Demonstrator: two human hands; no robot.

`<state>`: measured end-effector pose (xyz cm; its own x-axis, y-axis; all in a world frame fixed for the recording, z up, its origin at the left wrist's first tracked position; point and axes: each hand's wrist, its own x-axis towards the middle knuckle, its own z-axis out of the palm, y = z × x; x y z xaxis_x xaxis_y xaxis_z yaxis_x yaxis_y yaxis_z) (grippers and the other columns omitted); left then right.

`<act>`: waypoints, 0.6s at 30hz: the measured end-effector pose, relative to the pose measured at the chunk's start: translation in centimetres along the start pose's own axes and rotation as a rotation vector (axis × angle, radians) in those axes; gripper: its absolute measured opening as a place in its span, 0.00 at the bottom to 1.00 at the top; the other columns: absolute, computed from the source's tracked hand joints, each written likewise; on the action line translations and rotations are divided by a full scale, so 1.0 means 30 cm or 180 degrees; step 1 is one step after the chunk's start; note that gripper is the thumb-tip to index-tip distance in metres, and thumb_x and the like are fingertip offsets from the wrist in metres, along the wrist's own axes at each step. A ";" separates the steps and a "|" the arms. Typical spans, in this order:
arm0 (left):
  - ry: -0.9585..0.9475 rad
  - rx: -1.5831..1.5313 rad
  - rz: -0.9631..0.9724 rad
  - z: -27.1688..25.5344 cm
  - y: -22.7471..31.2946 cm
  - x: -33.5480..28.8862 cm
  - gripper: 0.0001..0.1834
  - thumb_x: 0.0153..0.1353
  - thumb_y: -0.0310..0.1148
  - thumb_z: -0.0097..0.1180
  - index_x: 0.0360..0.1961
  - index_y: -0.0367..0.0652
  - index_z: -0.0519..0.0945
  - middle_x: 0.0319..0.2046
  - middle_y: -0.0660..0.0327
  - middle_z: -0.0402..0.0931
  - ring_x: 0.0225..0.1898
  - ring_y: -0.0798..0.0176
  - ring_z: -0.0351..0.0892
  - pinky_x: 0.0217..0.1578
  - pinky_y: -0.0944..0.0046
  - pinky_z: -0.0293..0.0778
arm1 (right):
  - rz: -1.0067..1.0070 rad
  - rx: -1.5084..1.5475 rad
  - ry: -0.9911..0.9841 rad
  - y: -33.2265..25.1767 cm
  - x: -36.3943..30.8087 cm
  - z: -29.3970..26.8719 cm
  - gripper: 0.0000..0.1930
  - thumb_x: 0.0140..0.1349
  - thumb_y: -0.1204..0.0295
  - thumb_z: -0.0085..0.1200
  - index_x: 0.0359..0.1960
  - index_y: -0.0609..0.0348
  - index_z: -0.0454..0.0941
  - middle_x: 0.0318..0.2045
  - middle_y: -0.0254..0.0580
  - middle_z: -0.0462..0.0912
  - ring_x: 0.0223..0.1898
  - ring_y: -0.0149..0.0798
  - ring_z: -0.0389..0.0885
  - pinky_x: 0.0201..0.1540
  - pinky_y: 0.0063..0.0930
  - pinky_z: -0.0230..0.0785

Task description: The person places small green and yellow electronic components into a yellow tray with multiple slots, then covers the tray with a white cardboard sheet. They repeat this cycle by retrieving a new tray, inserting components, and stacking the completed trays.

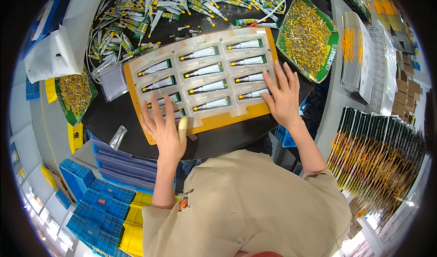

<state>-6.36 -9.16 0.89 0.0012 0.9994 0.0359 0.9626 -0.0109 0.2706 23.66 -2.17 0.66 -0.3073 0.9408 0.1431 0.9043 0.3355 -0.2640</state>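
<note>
Where both palms lie flat, no grip closed on anything: left hand (166, 128) spread open, fingers apart, pressed on the lower left corner of the clear blister sheet (207, 72); right hand (283, 95) likewise open and splayed on the sheet's lower right edge. Left thumb wrapped in a pale finger cot.

Sheet laid over an orange tray (227, 118), centre of frame, tilted up to the right; probably held down at two corners to keep it seated and square. Pockets in three columns, each filled with one small tube (207, 69), yellow nozzle leftward.

Forearms entering from the lower edge, left nearly vertical, right angled in from lower right, wrists low, fingers pointing to the top of frame.

Tray resting on a dark round surface (114, 116). Heap of loose tubes (150, 11), upper left. Green bags of yellow caps (307, 34), upper right, and at left. Printed card stacks (378, 152), right. Blue and yellow crates (102, 207), lower left.
</note>
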 end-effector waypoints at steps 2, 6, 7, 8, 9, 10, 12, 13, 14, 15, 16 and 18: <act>-0.0059 -0.0097 0.0091 0.003 0.021 0.017 0.31 0.65 0.42 0.49 0.67 0.43 0.61 0.71 0.48 0.44 0.71 0.36 0.38 0.66 0.36 0.37 | -0.0286 -0.0041 0.0012 0.064 -0.035 -0.012 0.22 0.56 0.64 0.60 0.54 0.48 0.78 0.66 0.49 0.64 0.68 0.57 0.56 0.68 0.57 0.42; -0.0014 -0.0387 0.0125 -0.011 0.044 0.007 0.30 0.65 0.38 0.50 0.67 0.45 0.62 0.71 0.48 0.44 0.70 0.35 0.39 0.66 0.37 0.39 | 0.0422 -0.0673 0.0826 0.490 -0.026 -0.153 0.21 0.57 0.63 0.58 0.52 0.51 0.79 0.54 0.53 0.75 0.55 0.56 0.70 0.58 0.52 0.59; 0.0037 -0.0441 0.0112 -0.019 0.040 -0.008 0.31 0.64 0.37 0.51 0.67 0.45 0.61 0.71 0.48 0.44 0.70 0.35 0.39 0.66 0.37 0.39 | 0.0908 -0.1199 0.1117 0.654 -0.017 -0.218 0.21 0.59 0.60 0.55 0.53 0.52 0.78 0.51 0.53 0.77 0.52 0.55 0.73 0.56 0.50 0.62; 0.0133 -0.0523 0.0038 -0.027 0.029 -0.024 0.31 0.62 0.34 0.53 0.67 0.45 0.62 0.71 0.48 0.45 0.70 0.35 0.41 0.66 0.38 0.41 | 0.1315 -0.1782 0.1572 0.814 -0.019 -0.273 0.22 0.61 0.57 0.53 0.53 0.54 0.77 0.47 0.53 0.79 0.48 0.55 0.75 0.53 0.49 0.65; 0.0225 -0.0450 -0.0045 -0.039 0.012 -0.049 0.32 0.60 0.30 0.54 0.67 0.45 0.63 0.71 0.48 0.46 0.70 0.36 0.41 0.66 0.40 0.42 | 0.2479 -0.2614 0.1310 0.963 -0.053 -0.315 0.31 0.58 0.45 0.53 0.54 0.56 0.76 0.48 0.54 0.80 0.52 0.54 0.76 0.56 0.50 0.65; 0.0316 -0.0473 -0.0088 -0.044 -0.007 -0.069 0.32 0.59 0.28 0.54 0.66 0.45 0.63 0.70 0.48 0.46 0.70 0.36 0.42 0.66 0.41 0.42 | 0.2865 -0.2044 0.0631 1.111 -0.079 -0.361 0.36 0.54 0.40 0.54 0.55 0.58 0.76 0.50 0.55 0.80 0.54 0.53 0.75 0.58 0.48 0.64; 0.0441 -0.0387 -0.0348 -0.051 -0.046 -0.119 0.33 0.56 0.23 0.53 0.65 0.44 0.65 0.70 0.47 0.48 0.70 0.37 0.43 0.67 0.44 0.42 | 0.3120 -0.1337 -0.0270 1.364 -0.105 -0.423 0.44 0.49 0.34 0.56 0.55 0.61 0.76 0.52 0.57 0.78 0.58 0.52 0.74 0.60 0.44 0.63; 0.0534 -0.0439 -0.0465 -0.049 -0.060 -0.143 0.32 0.56 0.22 0.53 0.65 0.44 0.65 0.70 0.47 0.48 0.70 0.38 0.43 0.67 0.44 0.42 | 0.3073 -0.1200 -0.0500 1.461 -0.108 -0.434 0.46 0.47 0.33 0.58 0.55 0.63 0.76 0.53 0.58 0.78 0.58 0.51 0.74 0.61 0.41 0.62; 0.0601 -0.0480 -0.0572 -0.048 -0.073 -0.164 0.32 0.56 0.22 0.53 0.65 0.44 0.65 0.70 0.47 0.48 0.70 0.38 0.43 0.67 0.44 0.42 | 0.2933 -0.0997 -0.0541 1.538 -0.110 -0.438 0.44 0.48 0.34 0.58 0.54 0.63 0.77 0.51 0.57 0.79 0.56 0.50 0.76 0.59 0.39 0.64; 0.0664 -0.0543 -0.0675 -0.044 -0.082 -0.182 0.32 0.56 0.22 0.52 0.64 0.44 0.66 0.70 0.47 0.48 0.70 0.38 0.43 0.67 0.44 0.42 | 0.2821 -0.0842 -0.0601 1.596 -0.111 -0.444 0.43 0.49 0.35 0.58 0.53 0.63 0.77 0.48 0.56 0.81 0.53 0.48 0.78 0.57 0.38 0.66; 0.0738 -0.0578 -0.0780 -0.035 -0.081 -0.197 0.31 0.56 0.22 0.52 0.64 0.45 0.66 0.69 0.47 0.49 0.70 0.39 0.43 0.67 0.44 0.42 | 0.2607 -0.0634 -0.0618 1.633 -0.126 -0.457 0.41 0.50 0.36 0.58 0.53 0.62 0.78 0.46 0.54 0.83 0.51 0.47 0.80 0.55 0.37 0.68; 0.0729 -0.0648 -0.0871 -0.019 -0.077 -0.215 0.30 0.58 0.23 0.52 0.64 0.46 0.66 0.69 0.47 0.49 0.70 0.39 0.43 0.67 0.45 0.42 | 0.2860 -0.0031 -0.0500 1.652 -0.126 -0.463 0.38 0.52 0.41 0.59 0.53 0.62 0.78 0.44 0.52 0.84 0.50 0.44 0.81 0.53 0.36 0.69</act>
<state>-8.75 -15.61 0.57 -0.3298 0.9331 0.1432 0.8458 0.2246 0.4840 73.76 10.24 0.30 0.4778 0.8438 -0.2443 0.8250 -0.5265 -0.2052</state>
